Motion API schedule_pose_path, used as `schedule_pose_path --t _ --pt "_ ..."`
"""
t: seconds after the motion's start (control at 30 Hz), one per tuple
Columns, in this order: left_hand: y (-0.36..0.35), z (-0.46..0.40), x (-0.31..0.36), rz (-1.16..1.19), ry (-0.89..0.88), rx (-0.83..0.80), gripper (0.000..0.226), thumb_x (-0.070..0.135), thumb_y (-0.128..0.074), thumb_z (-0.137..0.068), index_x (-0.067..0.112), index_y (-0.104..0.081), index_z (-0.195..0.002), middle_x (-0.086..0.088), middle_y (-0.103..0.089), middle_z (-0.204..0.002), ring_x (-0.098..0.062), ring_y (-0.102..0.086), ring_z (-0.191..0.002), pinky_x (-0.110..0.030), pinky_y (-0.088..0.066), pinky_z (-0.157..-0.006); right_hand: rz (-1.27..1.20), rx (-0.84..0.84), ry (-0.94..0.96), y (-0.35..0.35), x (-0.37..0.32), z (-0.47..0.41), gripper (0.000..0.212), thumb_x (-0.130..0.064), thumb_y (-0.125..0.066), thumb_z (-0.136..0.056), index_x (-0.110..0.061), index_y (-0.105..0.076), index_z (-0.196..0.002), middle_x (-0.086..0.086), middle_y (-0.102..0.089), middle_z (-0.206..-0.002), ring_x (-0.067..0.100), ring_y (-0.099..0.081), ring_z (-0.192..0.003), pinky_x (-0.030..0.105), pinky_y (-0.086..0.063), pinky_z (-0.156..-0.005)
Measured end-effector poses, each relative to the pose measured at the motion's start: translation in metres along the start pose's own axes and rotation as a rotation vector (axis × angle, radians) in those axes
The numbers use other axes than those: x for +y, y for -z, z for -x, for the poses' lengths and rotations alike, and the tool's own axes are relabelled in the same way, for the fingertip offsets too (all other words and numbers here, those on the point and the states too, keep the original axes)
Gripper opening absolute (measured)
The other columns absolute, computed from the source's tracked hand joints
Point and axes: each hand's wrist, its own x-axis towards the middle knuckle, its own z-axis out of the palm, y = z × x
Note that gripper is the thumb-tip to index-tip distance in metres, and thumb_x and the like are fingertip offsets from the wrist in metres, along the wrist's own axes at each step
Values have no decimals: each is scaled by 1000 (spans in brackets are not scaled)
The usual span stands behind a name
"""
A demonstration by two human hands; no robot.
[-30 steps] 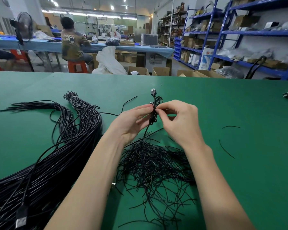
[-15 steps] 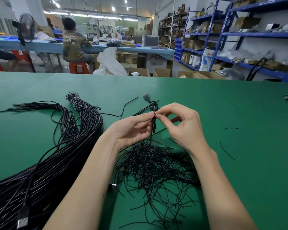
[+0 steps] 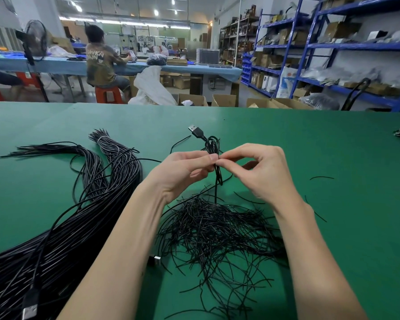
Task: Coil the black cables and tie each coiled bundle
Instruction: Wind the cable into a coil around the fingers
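I see left hand (image 3: 183,172) and right hand (image 3: 261,172) both pinching coiled cable (image 3: 214,148) mid-air above tie pile (image 3: 217,229) on green counter (image 3: 333,158); USB plug (image 3: 195,131) sticks up, uncoiled cables (image 3: 79,215) lie left.

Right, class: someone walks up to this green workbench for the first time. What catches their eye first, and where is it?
First, the two hands at centre: the left hand and right hand pinch a small coiled cable between them, its USB plug sticking up behind. Below them lies a tangled heap of thin black ties. To the left, a thick sheaf of long black cables sweeps across the green table.
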Motion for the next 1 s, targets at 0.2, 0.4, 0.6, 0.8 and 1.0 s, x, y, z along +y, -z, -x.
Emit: schedule_pose_path --t 0.2,0.4,0.6,0.8,1.0 --pt "-2 -1 -3 -52 -29 35 36 20 -79 -72 0 -74 -102 -5 -66 -81 -9 -61 -70 -15 -52 -69 -59 -9 -125 -1 -1 3 11 -27 -84 -84 -37 -79 -81 -20 -75 -73 3 -71 -65 20 -56 -59" --pt "-2 0 -5 -59 7 43 34 20 -82 -69 3 -77 -97 -2 -69 -77 -8 -61 -66 -17 -54 -70 -88 -24 -203 -2 -3 4 10 -25 -83 -84 -33 -79 -79 -15 -75 -73 8 -72 -67 34 -62 -67" --pt "-4 0 -5 28 -1 17 19 18 -82 -67 9 -81 -84 -2 -70 -80 -7 -62 -64 -16 -55 -69 -149 -4 -257 -5 -5 1 10 -16 -79 -88 -21 -80 -80 -9 -76 -74 10 -72 -72 33 -63 -65" --pt "-5 2 -4 -267 -225 63 15 27 -84 -69 17 -78 -79 -2 -72 -82 -11 -65 -78 -21 -53 -80 -371 -49 -453 -4 -3 -1 19 -6 -75 -89 -17 -77 -74 1 -73 -71 11 -67 -69 30 -62 -66" --pt "-9 1 -8 -805 -713 87 15 10 -82 -80 23 -78 -86 6 -75 -82 -7 -70 -76 -18 -52 -75 -645 -32 -777 -10 6 0 19 5 -67 -88 -6 -75 -74 4 -69 -67 8 -64 -60 17 -54 -56"
